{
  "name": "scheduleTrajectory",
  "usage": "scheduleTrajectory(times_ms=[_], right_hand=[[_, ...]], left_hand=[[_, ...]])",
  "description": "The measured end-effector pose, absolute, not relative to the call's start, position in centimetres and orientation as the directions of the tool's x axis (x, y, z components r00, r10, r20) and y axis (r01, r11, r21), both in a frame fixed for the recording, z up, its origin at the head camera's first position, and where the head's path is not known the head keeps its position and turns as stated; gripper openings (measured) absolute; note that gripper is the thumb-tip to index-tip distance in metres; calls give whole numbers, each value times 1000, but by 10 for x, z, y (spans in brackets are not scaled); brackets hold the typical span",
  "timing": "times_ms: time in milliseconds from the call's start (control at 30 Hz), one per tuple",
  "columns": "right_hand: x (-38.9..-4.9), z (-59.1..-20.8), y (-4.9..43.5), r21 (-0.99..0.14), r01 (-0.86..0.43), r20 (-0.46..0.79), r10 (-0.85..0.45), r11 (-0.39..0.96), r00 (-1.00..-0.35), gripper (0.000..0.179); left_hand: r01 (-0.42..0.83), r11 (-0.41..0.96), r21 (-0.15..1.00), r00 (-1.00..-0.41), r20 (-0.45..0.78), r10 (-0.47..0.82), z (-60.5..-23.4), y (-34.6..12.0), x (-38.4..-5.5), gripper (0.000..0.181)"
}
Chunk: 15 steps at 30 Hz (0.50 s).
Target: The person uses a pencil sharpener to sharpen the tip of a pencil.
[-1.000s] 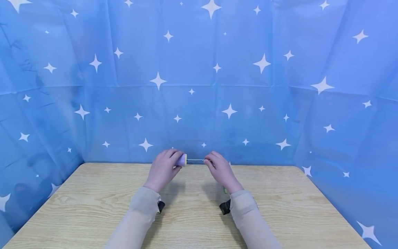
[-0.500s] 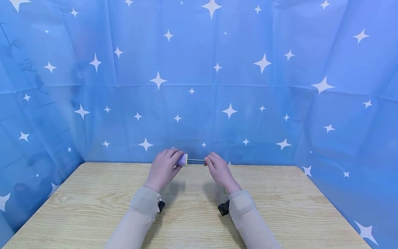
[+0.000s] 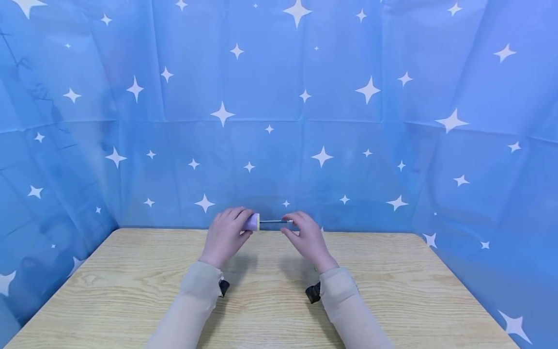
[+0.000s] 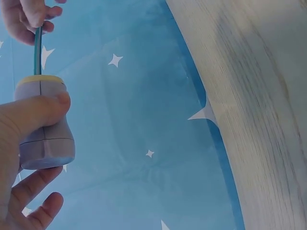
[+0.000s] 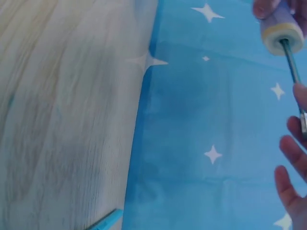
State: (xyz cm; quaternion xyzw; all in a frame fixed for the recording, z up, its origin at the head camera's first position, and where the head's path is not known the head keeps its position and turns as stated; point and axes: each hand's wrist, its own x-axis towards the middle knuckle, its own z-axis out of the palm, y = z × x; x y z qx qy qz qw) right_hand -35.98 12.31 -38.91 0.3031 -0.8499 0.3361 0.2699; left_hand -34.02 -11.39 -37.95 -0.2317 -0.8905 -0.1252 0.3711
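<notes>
My left hand grips a lilac pencil sharpener with a cream-yellow rim, above the table's far edge. A dark teal pencil sticks out of its rimmed end, pointing toward my right hand; the end inside the sharpener is hidden. My right hand is at the pencil's free end, which has a metal band. In the head view its thumb and forefinger stand parted, below and above the pencil, with a gap at the thumb. Its other fingers are spread in the right wrist view.
Below both hands is a wooden table. A blue curtain with white stars hangs behind it and along both sides. Part of a bright blue object lies on the table near its edge, close to the right wrist.
My right thumb and forefinger have parted from their pinch on the pencil, and its metal-banded end now shows between them. My left hand and the sharpener have shifted slightly left.
</notes>
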Motion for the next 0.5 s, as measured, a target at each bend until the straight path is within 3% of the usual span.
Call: scheduleTrajectory(times_ms=[100,200,500], right_hand=[[-362,-390,122,-243,-732,748,-357,637,-560,23],[-363,-391,121,-171,-732,787,-356,660,-505,20],[-365,-394,122,-191,-717,805,-312,670,-505,14]], left_hand=[[498,866,39,-619,715,325,-379,-113,-340,49],[494,869,21,-621,709,336,-379,-112,-340,49],[500,866,-6,-610,707,357,-383,-106,-339,50]])
